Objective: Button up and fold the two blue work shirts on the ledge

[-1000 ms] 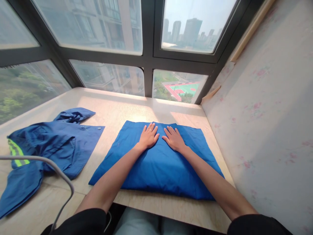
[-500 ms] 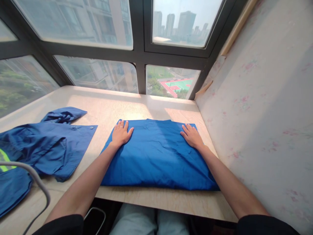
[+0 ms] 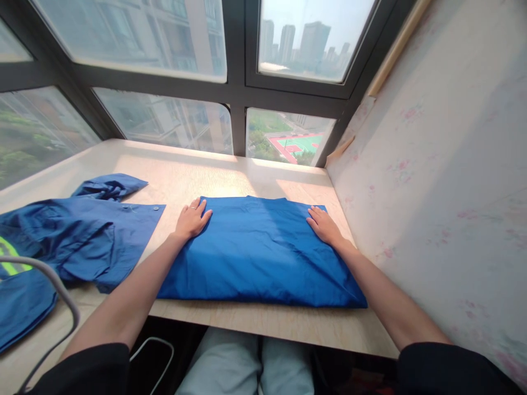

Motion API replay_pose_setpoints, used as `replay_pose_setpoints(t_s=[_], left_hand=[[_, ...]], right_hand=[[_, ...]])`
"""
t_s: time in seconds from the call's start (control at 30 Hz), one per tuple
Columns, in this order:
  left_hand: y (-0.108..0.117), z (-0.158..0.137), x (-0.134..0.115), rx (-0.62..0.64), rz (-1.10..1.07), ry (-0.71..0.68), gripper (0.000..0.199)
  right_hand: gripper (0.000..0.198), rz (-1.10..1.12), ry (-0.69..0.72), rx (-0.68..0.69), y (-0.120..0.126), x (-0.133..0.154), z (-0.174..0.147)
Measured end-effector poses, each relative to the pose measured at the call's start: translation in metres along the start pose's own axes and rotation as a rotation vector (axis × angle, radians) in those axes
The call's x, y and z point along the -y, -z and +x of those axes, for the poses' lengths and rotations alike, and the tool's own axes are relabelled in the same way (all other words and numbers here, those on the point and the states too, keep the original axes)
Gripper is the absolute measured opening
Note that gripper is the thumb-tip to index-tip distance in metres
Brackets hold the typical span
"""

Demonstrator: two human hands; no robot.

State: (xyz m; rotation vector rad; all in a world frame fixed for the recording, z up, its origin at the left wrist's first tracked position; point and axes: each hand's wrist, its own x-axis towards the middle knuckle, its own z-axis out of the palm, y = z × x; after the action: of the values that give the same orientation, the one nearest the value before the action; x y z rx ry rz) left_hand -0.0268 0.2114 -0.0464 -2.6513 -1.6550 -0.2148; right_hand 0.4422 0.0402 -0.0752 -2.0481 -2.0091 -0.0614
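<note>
A bright blue garment point(image 3: 255, 252), folded into a wide flat bundle, lies on the wooden tabletop before me. At its upper left edge rests my left hand point(image 3: 192, 218), a ring on one finger, the fingers stretched out and the thumb apart on the cloth. My right hand point(image 3: 324, 225) lies flat near the upper right corner, fingers extended over the fabric. Neither hand grips the cloth. The garment's inner layers are hidden under its top face.
A darker blue work jacket point(image 3: 82, 236) with a yellow-green reflective strip lies loosely to the left. A grey curved tube point(image 3: 61, 291) crosses the lower left. Windows with dark frames point(image 3: 236, 126) stand behind the tabletop point(image 3: 189, 167), and a floral papered wall point(image 3: 432, 181) borders the right.
My left hand has slid left toward the garment's upper left edge. My right hand stays near the upper right corner. The view has shifted slightly.
</note>
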Motion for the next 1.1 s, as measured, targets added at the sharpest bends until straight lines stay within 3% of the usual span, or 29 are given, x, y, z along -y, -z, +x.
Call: replay_pose_setpoints(t_s=[0.17,0.27,0.4,0.5,0.6,0.7,0.83,0.97,1.1], left_hand=[[0.021,-0.008,-0.017,-0.068,0.075,0.003,0.049],[0.033,-0.015,-0.043,-0.08,0.093,0.096,0.044],[0.035,-0.043,-0.109,-0.11,-0.055,0.153,0.054],[0.024,-0.076,-0.167,-0.091,-0.151,0.049,0.06],[0.01,-0.105,-0.202,-0.061,-0.165,-0.048,0.064],[0.001,-0.118,-0.2,-0.08,-0.149,-0.101,0.065],[-0.001,-0.12,-0.167,-0.072,-0.103,-0.177,0.067],[0.003,-0.119,-0.14,-0.06,-0.043,-0.195,0.066],[0.006,-0.12,-0.13,-0.06,-0.014,-0.185,0.066]], right_hand=[[0.056,0.041,0.038,-0.04,0.006,0.007,-0.006],[0.059,0.12,0.024,-0.078,0.012,0.019,-0.018],[0.068,0.212,-0.047,-0.15,0.021,0.054,-0.041],[0.068,0.266,-0.025,-0.153,0.025,0.09,-0.059],[0.065,0.337,0.018,-0.106,0.025,0.113,-0.08],[0.063,0.391,-0.026,-0.047,0.021,0.113,-0.102],[0.062,0.407,-0.076,-0.051,0.021,0.095,-0.122],[0.06,0.409,-0.051,-0.047,0.028,0.081,-0.127],[0.056,0.428,-0.077,-0.071,0.035,0.07,-0.129]])
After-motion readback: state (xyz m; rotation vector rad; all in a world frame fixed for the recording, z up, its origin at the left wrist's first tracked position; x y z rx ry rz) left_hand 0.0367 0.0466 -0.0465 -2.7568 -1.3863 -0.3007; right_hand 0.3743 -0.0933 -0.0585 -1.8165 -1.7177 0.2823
